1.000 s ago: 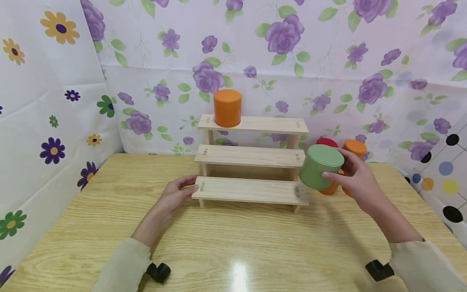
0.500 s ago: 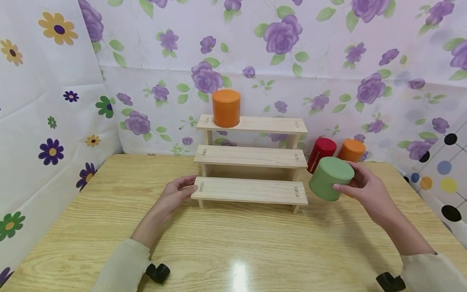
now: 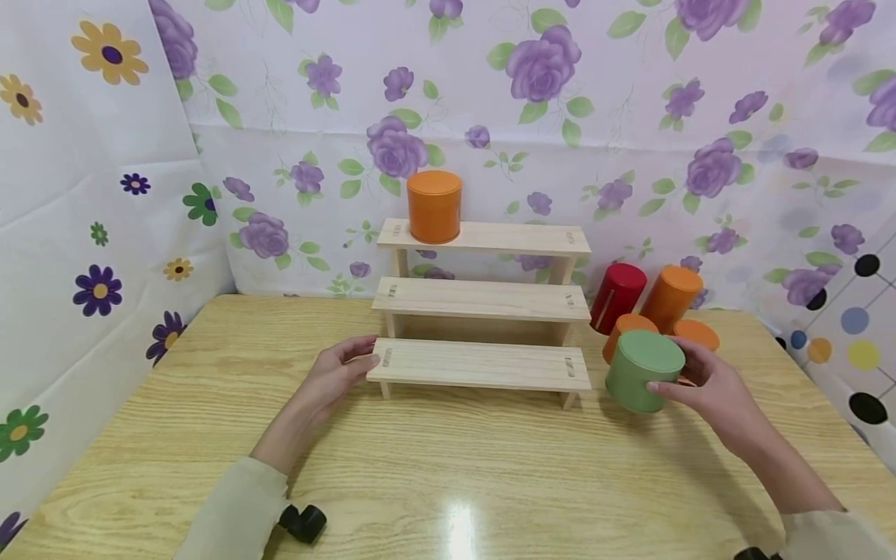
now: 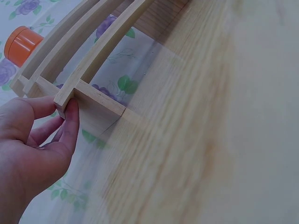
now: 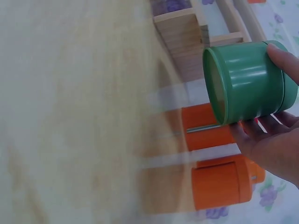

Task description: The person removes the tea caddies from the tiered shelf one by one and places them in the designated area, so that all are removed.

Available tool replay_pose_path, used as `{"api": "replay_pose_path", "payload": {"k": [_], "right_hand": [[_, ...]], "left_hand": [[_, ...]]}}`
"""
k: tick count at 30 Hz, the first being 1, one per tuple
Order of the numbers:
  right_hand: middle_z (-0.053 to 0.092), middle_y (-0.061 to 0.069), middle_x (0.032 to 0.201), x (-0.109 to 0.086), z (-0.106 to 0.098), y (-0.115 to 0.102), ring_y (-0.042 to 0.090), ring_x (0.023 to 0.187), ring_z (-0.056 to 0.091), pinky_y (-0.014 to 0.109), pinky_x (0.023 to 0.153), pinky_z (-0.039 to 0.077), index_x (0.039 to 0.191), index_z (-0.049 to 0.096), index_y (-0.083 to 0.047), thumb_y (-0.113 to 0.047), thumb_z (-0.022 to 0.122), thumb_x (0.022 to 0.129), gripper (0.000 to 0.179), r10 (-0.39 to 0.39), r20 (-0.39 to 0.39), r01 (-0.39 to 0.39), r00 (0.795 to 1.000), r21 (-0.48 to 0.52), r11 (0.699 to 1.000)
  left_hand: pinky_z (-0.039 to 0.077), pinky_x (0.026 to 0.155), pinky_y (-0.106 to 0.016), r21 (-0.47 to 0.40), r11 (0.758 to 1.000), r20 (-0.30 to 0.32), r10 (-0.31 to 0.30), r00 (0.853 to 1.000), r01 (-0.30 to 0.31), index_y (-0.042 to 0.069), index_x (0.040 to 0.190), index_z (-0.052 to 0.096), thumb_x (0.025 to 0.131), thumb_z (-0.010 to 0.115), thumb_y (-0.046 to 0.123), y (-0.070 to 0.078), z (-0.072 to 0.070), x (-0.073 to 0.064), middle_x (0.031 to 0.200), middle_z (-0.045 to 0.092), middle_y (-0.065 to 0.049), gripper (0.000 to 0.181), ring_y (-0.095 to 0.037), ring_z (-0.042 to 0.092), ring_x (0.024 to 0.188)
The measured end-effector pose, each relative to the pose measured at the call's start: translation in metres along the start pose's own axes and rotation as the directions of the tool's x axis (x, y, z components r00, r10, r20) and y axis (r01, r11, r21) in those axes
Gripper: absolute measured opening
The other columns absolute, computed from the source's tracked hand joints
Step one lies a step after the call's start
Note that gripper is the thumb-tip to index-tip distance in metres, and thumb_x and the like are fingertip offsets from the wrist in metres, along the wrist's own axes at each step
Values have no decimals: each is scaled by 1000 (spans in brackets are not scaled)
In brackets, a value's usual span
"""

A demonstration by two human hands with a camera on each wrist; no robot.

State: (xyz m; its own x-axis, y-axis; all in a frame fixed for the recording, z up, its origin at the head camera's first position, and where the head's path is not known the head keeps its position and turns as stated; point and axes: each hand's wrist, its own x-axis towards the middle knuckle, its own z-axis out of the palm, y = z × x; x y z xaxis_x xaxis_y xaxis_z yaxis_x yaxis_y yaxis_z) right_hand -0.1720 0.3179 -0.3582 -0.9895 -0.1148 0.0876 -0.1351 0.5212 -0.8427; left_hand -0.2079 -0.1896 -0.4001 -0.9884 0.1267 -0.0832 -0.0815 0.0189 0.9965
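My right hand (image 3: 714,389) grips a green tin (image 3: 644,369) round its side, thumb in front, at the right of the wooden step shelf (image 3: 483,363). In the right wrist view the green tin (image 5: 252,79) is held above the table, its base showing. My left hand (image 3: 339,377) pinches the left end of the lowest shelf board; in the left wrist view its thumb and finger (image 4: 72,123) close on the board's corner (image 4: 65,95). An orange tin (image 3: 435,208) stands on the top board, towards its left end.
Behind the green tin stand a red tin (image 3: 619,297), a tall orange tin (image 3: 670,297) and two shorter orange tins, one at the left (image 3: 625,330) and one partly hidden by my right hand. A flowered cloth (image 3: 301,101) hangs behind the table (image 3: 434,482).
My right hand has carried the green tin down and to the right, away from the shelf, uncovering the red and orange tins behind. My left hand has stayed on the board.
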Motion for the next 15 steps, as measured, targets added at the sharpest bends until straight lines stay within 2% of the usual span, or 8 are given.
{"api": "replay_pose_path", "payload": {"k": [2,8,15], "right_hand": [[42,17,137,-2,1,4,3,109,46,13,80,46,149,27,0,-26,72,90,79,12,3,-12,1000,-7,1000],[42,16,136,-6,3,13,-1,107,45,15,80,47,147,27,2,-23,73,88,79,17,4,-17,1000,10,1000],[38,21,139,-7,1,22,4,110,45,15,81,46,146,24,4,-21,74,88,80,38,28,-39,999,26,999]], "left_hand": [[45,84,-19,-3,1000,-1,5,1000,-5,-9,141,39,96,57,5,0,0,0,130,44,-16,50,-11,49,101],[45,84,-19,0,1000,-2,6,1000,-6,-9,141,39,97,57,5,-1,-2,0,129,45,-16,50,-11,50,101],[45,82,-19,-7,1000,-1,7,1000,-7,-9,141,39,96,57,4,0,0,-1,128,45,-15,50,-10,50,99]]}}
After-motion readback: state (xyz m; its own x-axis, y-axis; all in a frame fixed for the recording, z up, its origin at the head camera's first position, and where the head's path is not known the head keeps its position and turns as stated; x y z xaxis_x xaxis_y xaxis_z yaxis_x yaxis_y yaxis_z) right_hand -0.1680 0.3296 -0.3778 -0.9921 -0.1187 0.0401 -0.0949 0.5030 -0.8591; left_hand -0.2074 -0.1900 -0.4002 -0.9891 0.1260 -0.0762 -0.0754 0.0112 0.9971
